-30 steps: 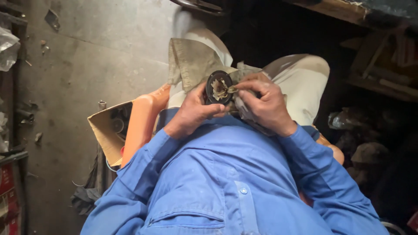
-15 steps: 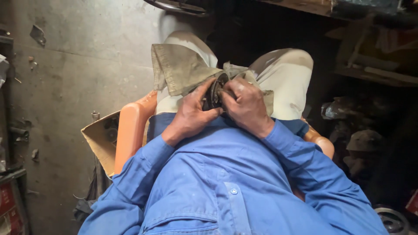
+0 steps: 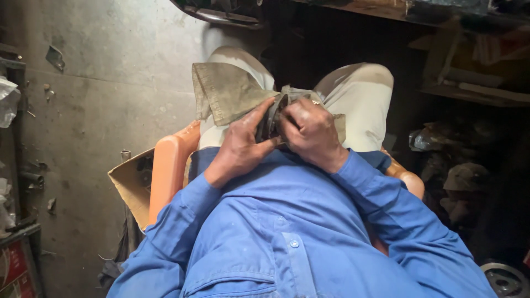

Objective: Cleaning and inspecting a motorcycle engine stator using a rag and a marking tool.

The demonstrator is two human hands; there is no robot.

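Observation:
A dark round metal part point(image 3: 270, 118) rests on my lap, turned edge-on between both hands. My left hand point(image 3: 240, 144) cups its left side, thumb along the rim. My right hand point(image 3: 310, 131) is closed over its right side and hides most of its face. A khaki cloth point(image 3: 223, 91) lies under the part across my light trousers point(image 3: 361, 96). My blue sleeves fill the lower view.
I sit on an orange plastic seat point(image 3: 165, 171) with a cardboard piece point(image 3: 130, 185) beside it on the grey concrete floor point(image 3: 94, 94). Dark cluttered shelves and parts point(image 3: 458, 160) stand at the right. A metal disc point(image 3: 505, 278) lies bottom right.
The round part has turned from face-up to edge-on. My right hand has closed further over it, and my left hand has shifted along its side.

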